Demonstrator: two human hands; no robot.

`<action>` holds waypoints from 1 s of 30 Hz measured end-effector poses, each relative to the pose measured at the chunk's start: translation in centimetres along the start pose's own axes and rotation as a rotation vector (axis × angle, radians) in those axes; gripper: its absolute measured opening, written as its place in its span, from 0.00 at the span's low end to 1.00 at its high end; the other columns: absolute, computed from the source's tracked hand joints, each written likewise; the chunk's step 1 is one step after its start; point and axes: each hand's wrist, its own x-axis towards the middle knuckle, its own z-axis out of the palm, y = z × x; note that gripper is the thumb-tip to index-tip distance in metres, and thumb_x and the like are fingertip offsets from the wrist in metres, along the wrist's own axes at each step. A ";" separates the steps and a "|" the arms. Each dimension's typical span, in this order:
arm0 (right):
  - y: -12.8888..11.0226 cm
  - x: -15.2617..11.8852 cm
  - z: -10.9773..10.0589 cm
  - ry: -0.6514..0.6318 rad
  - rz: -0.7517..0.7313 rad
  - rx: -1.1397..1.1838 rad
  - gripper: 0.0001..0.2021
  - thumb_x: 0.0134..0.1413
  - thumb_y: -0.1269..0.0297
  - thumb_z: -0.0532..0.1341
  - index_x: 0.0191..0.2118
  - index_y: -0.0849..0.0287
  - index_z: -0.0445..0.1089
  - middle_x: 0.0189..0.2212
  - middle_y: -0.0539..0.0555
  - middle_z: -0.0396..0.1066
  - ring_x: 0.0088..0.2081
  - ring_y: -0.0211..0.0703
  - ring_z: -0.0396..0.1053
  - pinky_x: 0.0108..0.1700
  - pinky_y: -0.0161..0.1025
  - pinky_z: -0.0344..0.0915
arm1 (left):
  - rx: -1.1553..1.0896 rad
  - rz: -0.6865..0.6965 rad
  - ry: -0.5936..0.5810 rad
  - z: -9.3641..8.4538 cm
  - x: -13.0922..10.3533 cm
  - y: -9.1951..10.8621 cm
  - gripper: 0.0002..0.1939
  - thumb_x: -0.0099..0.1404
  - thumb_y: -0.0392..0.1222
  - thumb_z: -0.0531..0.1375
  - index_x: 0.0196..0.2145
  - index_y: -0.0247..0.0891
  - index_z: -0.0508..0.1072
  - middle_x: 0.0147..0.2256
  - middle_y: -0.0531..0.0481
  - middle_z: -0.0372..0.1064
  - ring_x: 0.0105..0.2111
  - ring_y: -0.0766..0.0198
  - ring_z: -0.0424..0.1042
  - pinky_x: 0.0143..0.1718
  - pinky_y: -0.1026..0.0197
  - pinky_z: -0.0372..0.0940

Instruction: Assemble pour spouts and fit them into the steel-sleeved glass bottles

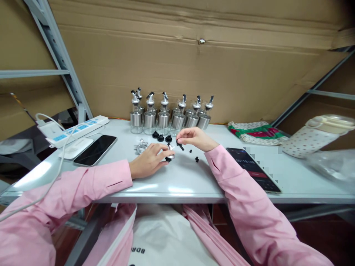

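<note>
My left hand (151, 159) is closed on a silver pour spout (171, 154) with a black ribbed stopper at its base, held just over the table. Close by on the right, my right hand (195, 138) pinches a small black flip cap (181, 146) between thumb and fingers, apart from the spout. Beyond my hands sit several black ribbed stoppers (160, 137). Silver metal spout parts (141, 146) lie behind my left hand, partly hidden by it. Tiny black pieces (196, 159) rest on the table below my right hand.
Glass bottles with steel sleeves (150, 120) and spouts stand in rows against the cardboard wall (210, 70). On the left lie a phone (95, 150) and a power strip (80, 129). Rightward are a timer phone (253, 170), a patterned cloth (255, 133) and a dotted cup (313, 136).
</note>
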 end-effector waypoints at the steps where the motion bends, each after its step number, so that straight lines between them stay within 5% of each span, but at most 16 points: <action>1: 0.0 0.0 0.1 -0.009 -0.020 0.012 0.13 0.36 0.61 0.68 0.27 0.64 0.69 0.21 0.47 0.68 0.23 0.29 0.61 0.27 0.32 0.58 | -0.002 0.001 0.003 0.0 0.0 0.0 0.14 0.67 0.39 0.48 0.50 0.38 0.59 0.43 0.43 0.60 0.43 0.59 0.62 0.45 0.55 0.60; 5: 0.0 0.0 0.5 -0.054 -0.059 0.100 0.14 0.38 0.59 0.67 0.25 0.63 0.66 0.25 0.51 0.71 0.24 0.31 0.64 0.27 0.32 0.59 | -0.004 0.017 0.007 0.0 0.1 0.0 0.12 0.66 0.37 0.49 0.48 0.38 0.61 0.45 0.42 0.59 0.44 0.59 0.62 0.45 0.56 0.58; 12: -0.2 -0.1 0.9 -0.045 -0.037 0.131 0.12 0.33 0.63 0.70 0.25 0.64 0.70 0.16 0.46 0.66 0.17 0.27 0.57 0.19 0.29 0.53 | -0.082 0.040 -0.087 0.1 0.1 -0.3 0.15 0.68 0.38 0.46 0.51 0.36 0.58 0.44 0.41 0.64 0.45 0.59 0.64 0.46 0.54 0.55; 19: -0.2 -0.1 0.9 -0.139 -0.029 0.125 0.12 0.37 0.63 0.68 0.32 0.62 0.75 0.25 0.50 0.72 0.23 0.31 0.64 0.29 0.34 0.64 | -0.035 0.085 -0.071 0.1 0.1 -0.3 0.13 0.67 0.38 0.47 0.49 0.40 0.61 0.46 0.42 0.62 0.45 0.59 0.62 0.48 0.53 0.51; 30: -0.1 -0.2 0.6 -0.136 -0.046 0.088 0.10 0.39 0.63 0.67 0.31 0.62 0.76 0.22 0.49 0.71 0.22 0.30 0.63 0.27 0.33 0.63 | -0.037 0.028 -0.096 0.0 0.0 -0.2 0.13 0.66 0.38 0.49 0.49 0.43 0.62 0.47 0.43 0.59 0.46 0.58 0.61 0.49 0.50 0.49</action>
